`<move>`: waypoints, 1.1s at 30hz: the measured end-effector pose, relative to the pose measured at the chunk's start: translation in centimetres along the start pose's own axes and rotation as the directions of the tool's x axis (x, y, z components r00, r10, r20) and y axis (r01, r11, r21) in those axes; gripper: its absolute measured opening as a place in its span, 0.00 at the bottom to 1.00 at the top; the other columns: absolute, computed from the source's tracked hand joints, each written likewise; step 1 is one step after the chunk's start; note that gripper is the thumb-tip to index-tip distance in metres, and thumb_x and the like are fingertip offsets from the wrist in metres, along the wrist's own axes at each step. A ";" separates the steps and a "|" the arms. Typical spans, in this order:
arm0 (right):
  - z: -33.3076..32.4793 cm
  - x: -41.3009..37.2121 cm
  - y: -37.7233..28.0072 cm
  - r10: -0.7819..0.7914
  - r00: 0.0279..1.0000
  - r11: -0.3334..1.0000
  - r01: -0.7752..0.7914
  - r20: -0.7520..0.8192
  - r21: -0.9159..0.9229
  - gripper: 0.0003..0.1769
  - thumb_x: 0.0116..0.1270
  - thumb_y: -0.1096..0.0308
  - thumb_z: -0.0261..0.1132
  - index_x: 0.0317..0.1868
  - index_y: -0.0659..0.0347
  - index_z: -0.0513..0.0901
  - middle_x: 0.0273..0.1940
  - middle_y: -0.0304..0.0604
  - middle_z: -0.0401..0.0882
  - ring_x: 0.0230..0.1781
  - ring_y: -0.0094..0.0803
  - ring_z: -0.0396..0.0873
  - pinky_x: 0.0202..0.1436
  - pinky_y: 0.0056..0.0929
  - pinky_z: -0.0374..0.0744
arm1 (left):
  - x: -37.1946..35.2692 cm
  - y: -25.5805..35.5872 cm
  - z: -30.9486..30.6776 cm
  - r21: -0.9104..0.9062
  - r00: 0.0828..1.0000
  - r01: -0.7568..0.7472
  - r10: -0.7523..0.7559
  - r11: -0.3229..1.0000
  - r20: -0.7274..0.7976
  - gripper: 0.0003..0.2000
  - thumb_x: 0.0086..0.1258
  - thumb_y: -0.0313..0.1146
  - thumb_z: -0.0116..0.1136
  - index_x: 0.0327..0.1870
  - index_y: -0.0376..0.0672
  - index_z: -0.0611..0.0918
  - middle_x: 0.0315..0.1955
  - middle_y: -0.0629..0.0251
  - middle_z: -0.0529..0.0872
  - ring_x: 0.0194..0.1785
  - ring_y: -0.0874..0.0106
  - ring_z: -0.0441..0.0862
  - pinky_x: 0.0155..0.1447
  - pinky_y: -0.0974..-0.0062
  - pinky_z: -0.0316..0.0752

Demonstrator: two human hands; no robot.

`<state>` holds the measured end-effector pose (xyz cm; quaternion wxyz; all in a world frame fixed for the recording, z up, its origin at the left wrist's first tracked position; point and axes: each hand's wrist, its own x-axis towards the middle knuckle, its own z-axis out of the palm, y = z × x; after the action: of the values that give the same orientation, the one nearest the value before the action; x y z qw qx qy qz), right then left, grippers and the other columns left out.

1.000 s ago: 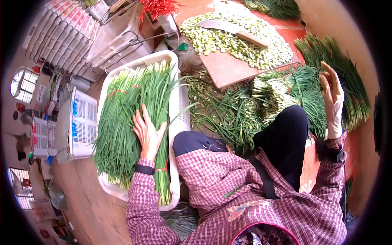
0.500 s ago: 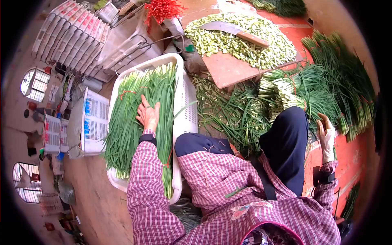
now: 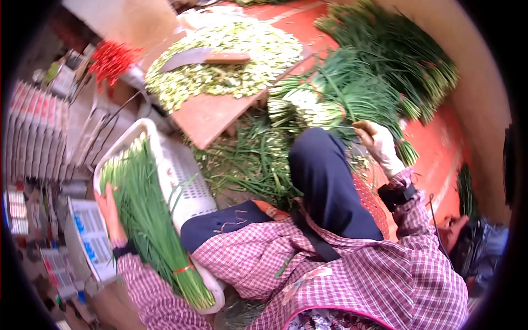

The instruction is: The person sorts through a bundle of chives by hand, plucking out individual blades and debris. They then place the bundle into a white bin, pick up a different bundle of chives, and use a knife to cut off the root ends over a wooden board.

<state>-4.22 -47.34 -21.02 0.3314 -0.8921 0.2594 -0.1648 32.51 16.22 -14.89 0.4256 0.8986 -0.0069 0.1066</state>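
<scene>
Under and just to the right of the left hand's fingers, we see long green stalks (image 3: 146, 192) lying lengthwise in a white basket (image 3: 218, 300), their pale ends beyond the fingertips. A red band (image 3: 183, 269) ties one bundle on the near side of those fingers, well apart from them. The left hand (image 3: 113, 217) reaches forward from a checked sleeve (image 3: 157, 297), a dark band (image 3: 125, 249) around its wrist, and rests along the outer edge of the stalks by the basket's rim. Its fingers point away from us and touch the stalks; they are blurred, so we cannot tell how far apart they are or whether they pinch any

Well to the right, the right hand (image 3: 381, 146) is held bent beside the raised knee (image 3: 319, 176), another dark band (image 3: 397, 195) around its wrist. Its fingers are loosely curled, tips toward a pile of banded green bundles (image 3: 352, 82) just beyond them; we cannot tell whether they touch or pinch a stalk. Ahead of the left fingers and to their right, we see the worktop (image 3: 212, 118), spread with chopped pieces (image 3: 236, 85), and a knife (image 3: 228, 57) lying on them. Loose green leaves (image 3: 258, 154) lie between the two hands, nearer the right fingers
</scene>
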 end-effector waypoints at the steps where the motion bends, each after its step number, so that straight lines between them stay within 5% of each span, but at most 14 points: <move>1: 0.1 -1.0 1.3 0.045 0.999 0.999 -0.045 0.008 -0.021 0.11 0.66 0.65 0.64 0.46 0.60 0.85 0.36 0.46 0.86 0.35 0.35 0.84 0.41 0.31 0.79 | -2.3 2.3 0.1 0.046 0.998 0.005 -0.008 0.999 0.065 0.43 0.70 0.53 0.58 0.74 0.30 0.54 0.58 0.47 0.78 0.63 0.63 0.72 0.70 0.64 0.60; 3: 0.3 -2.8 4.1 0.170 0.982 0.984 -0.165 0.077 -0.066 0.12 0.66 0.63 0.64 0.46 0.59 0.85 0.36 0.46 0.87 0.35 0.37 0.85 0.42 0.32 0.80 | -9.1 6.7 1.4 0.234 0.980 -0.009 -0.038 0.972 0.197 0.46 0.68 0.53 0.59 0.78 0.37 0.48 0.74 0.43 0.56 0.77 0.54 0.54 0.76 0.63 0.50; 5: 0.8 -5.0 7.3 0.274 0.945 0.960 -0.258 0.176 -0.110 0.12 0.65 0.61 0.64 0.45 0.55 0.86 0.34 0.45 0.87 0.34 0.36 0.85 0.42 0.32 0.80 | -14.8 5.7 3.0 0.500 0.958 -0.197 0.058 0.843 0.280 0.53 0.58 0.52 0.67 0.78 0.42 0.47 0.75 0.42 0.53 0.78 0.49 0.49 0.78 0.55 0.46; 8: 2.6 -7.2 11.1 0.246 0.911 0.968 -0.212 0.331 -0.134 0.12 0.65 0.66 0.66 0.47 0.59 0.86 0.37 0.47 0.87 0.36 0.34 0.85 0.44 0.30 0.81 | -18.4 2.4 5.8 0.615 0.944 -0.285 0.103 0.735 0.313 0.50 0.61 0.54 0.64 0.79 0.48 0.48 0.76 0.52 0.53 0.78 0.49 0.48 0.75 0.42 0.44; 10: 4.2 -6.9 12.0 0.267 0.908 0.964 -0.258 0.324 -0.071 0.13 0.65 0.62 0.65 0.47 0.54 0.85 0.34 0.45 0.87 0.34 0.38 0.85 0.42 0.34 0.80 | -18.0 1.9 7.1 0.725 0.961 -0.234 0.038 0.648 0.275 0.45 0.66 0.58 0.57 0.79 0.50 0.49 0.75 0.54 0.54 0.78 0.50 0.48 0.75 0.42 0.43; 15: 5.8 -0.8 8.8 0.076 0.986 0.995 -0.086 0.150 0.057 0.24 0.60 0.64 0.66 0.57 0.60 0.78 0.42 0.50 0.84 0.44 0.45 0.83 0.48 0.37 0.80 | -12.5 2.1 9.4 0.696 0.973 -0.150 -0.022 0.703 0.231 0.40 0.71 0.62 0.46 0.79 0.53 0.50 0.75 0.56 0.56 0.78 0.53 0.49 0.74 0.37 0.41; 19: 7.6 3.0 6.9 -0.133 0.991 0.970 0.124 -0.026 -0.211 0.25 0.50 0.69 0.61 0.53 0.57 0.80 0.38 0.48 0.81 0.41 0.47 0.81 0.45 0.44 0.80 | -9.4 1.8 10.4 0.711 0.963 -0.047 -0.156 0.702 0.218 0.37 0.74 0.65 0.36 0.78 0.56 0.53 0.74 0.56 0.58 0.77 0.54 0.51 0.71 0.34 0.42; 21: 8.9 3.3 7.9 -0.105 0.990 0.976 0.121 0.095 -0.182 0.32 0.53 0.61 0.68 0.61 0.53 0.75 0.40 0.47 0.77 0.44 0.47 0.77 0.48 0.44 0.76 | -8.6 0.5 10.2 0.735 0.970 -0.045 -0.148 0.677 0.195 0.35 0.75 0.64 0.35 0.77 0.56 0.57 0.73 0.56 0.61 0.76 0.54 0.55 0.71 0.37 0.44; 23: 7.8 2.4 8.2 -0.048 0.996 0.993 0.056 0.076 -0.100 0.31 0.56 0.61 0.68 0.62 0.53 0.74 0.44 0.48 0.78 0.48 0.47 0.77 0.54 0.44 0.75 | -8.8 -0.8 9.9 0.813 0.975 -0.058 -0.141 0.579 0.170 0.34 0.76 0.63 0.33 0.78 0.57 0.56 0.74 0.57 0.60 0.76 0.56 0.55 0.73 0.39 0.40; 24: 7.2 2.1 8.7 -0.018 0.999 0.995 0.021 0.037 -0.101 0.31 0.56 0.61 0.68 0.62 0.53 0.75 0.46 0.48 0.79 0.50 0.46 0.77 0.57 0.43 0.75 | -9.3 -0.1 10.4 0.887 0.987 -0.035 -0.122 0.461 0.103 0.30 0.78 0.56 0.38 0.75 0.48 0.62 0.68 0.55 0.69 0.72 0.59 0.65 0.73 0.50 0.53; 26: 4.7 0.6 11.7 0.129 0.989 0.982 -0.138 -0.076 -0.130 0.31 0.57 0.61 0.68 0.63 0.53 0.74 0.48 0.50 0.78 0.52 0.48 0.76 0.59 0.42 0.74 | -13.3 9.3 10.3 0.886 0.962 -0.262 0.032 0.382 0.271 0.27 0.73 0.45 0.55 0.64 0.32 0.73 0.59 0.44 0.77 0.58 0.51 0.78 0.63 0.62 0.72; 30: -0.8 -2.9 22.6 0.318 0.896 0.828 -0.422 -0.310 -0.370 0.35 0.54 0.58 0.70 0.63 0.57 0.73 0.50 0.49 0.78 0.52 0.45 0.76 0.54 0.43 0.73 | -12.1 6.2 9.8 0.858 0.944 -0.326 0.096 0.398 0.314 0.27 0.75 0.47 0.50 0.66 0.35 0.71 0.60 0.45 0.77 0.59 0.51 0.77 0.64 0.62 0.72; 32: -2.9 -4.2 28.4 0.397 0.836 0.642 -0.547 -0.377 -0.537 0.42 0.50 0.55 0.74 0.65 0.60 0.69 0.52 0.50 0.77 0.55 0.46 0.75 0.57 0.46 0.72 | -11.4 3.9 9.5 0.911 0.945 -0.325 0.117 0.256 0.304 0.28 0.75 0.48 0.51 0.66 0.34 0.71 0.61 0.46 0.76 0.60 0.52 0.76 0.66 0.62 0.70; 33: -4.7 -4.9 29.7 0.463 0.826 0.600 -0.560 -0.323 -0.571 0.49 0.47 0.52 0.77 0.68 0.60 0.67 0.55 0.51 0.76 0.58 0.47 0.74 0.60 0.47 0.70 | -12.1 6.2 9.7 0.866 0.933 -0.357 0.102 0.349 0.344 0.28 0.76 0.47 0.51 0.67 0.34 0.70 0.61 0.45 0.76 0.61 0.51 0.75 0.66 0.63 0.69</move>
<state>-20.87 -66.16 -38.29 0.0182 -0.8230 0.5671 -0.0263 21.83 3.89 -18.47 -0.1665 0.9773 -0.1226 0.0467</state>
